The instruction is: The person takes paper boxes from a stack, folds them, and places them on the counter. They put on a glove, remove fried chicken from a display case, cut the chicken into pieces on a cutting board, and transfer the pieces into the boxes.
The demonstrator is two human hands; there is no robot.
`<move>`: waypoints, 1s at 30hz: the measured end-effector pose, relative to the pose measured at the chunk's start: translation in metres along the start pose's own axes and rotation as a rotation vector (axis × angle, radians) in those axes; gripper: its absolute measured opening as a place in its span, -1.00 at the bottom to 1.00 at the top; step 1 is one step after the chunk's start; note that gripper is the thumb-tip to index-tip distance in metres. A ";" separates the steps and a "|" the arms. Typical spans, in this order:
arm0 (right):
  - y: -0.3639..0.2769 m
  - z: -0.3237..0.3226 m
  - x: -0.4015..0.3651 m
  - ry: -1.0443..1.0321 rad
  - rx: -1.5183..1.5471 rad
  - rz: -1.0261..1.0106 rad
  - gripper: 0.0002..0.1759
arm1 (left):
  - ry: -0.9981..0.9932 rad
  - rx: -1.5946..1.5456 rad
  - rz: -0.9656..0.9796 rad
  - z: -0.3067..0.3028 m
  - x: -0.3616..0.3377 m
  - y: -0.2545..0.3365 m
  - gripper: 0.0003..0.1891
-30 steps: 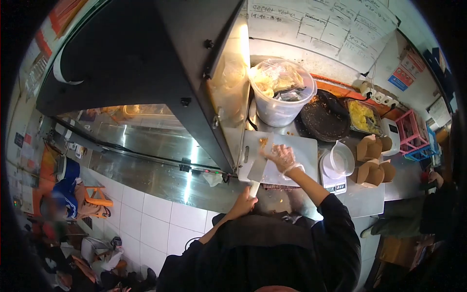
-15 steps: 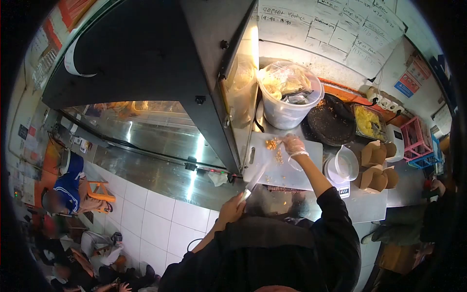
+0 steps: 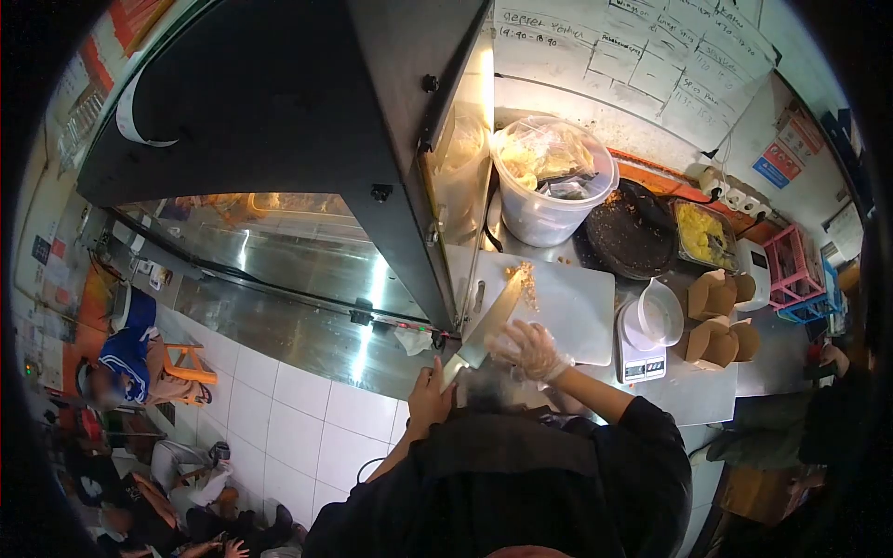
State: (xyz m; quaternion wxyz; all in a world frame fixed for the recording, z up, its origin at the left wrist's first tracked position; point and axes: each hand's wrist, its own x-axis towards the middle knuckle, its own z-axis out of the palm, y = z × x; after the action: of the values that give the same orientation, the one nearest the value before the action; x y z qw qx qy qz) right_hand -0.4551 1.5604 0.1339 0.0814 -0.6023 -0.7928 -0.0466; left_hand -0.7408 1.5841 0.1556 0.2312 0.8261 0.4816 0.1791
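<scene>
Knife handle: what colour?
The knife handle is whitish; it shows best in the head view, in the left hand.

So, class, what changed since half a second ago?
The gloved right hand has drawn back and slightly left from the crumbs. The knife has moved further forward over the cutting board, its tip at the crumbs. The left hand still grips it; the cardboard boxes stayed put.

Passage over cutting board between knife and scale, bucket behind

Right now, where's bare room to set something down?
Bare: the cutting board between crumbs and scale; counter on the wearer's side of brown boxes. Crowded: the board's left, under the knife; its near edge, under the right hand.
</scene>
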 end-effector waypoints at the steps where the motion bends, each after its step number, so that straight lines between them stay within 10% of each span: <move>1: 0.000 0.001 -0.003 0.051 -0.009 -0.018 -0.32 | 0.006 0.010 0.002 -0.002 0.000 0.002 -0.26; 8: 0.089 0.009 0.037 0.374 -0.239 0.148 -0.31 | 0.017 0.023 0.020 -0.004 -0.007 -0.001 -0.24; 14: 0.119 0.012 0.067 -0.130 0.227 0.546 -0.56 | -0.005 -0.015 0.016 -0.001 -0.019 -0.014 -0.23; 30: 0.102 0.000 0.060 -0.168 0.338 0.756 -0.62 | 0.031 -0.547 -0.186 0.035 -0.024 0.014 -0.30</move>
State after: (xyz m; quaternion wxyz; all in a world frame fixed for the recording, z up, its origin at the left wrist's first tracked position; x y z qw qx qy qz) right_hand -0.3731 1.6446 0.1430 0.1253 -0.8306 -0.5164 0.1665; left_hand -0.7242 1.5494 0.1326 0.4536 0.6825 0.4924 0.2931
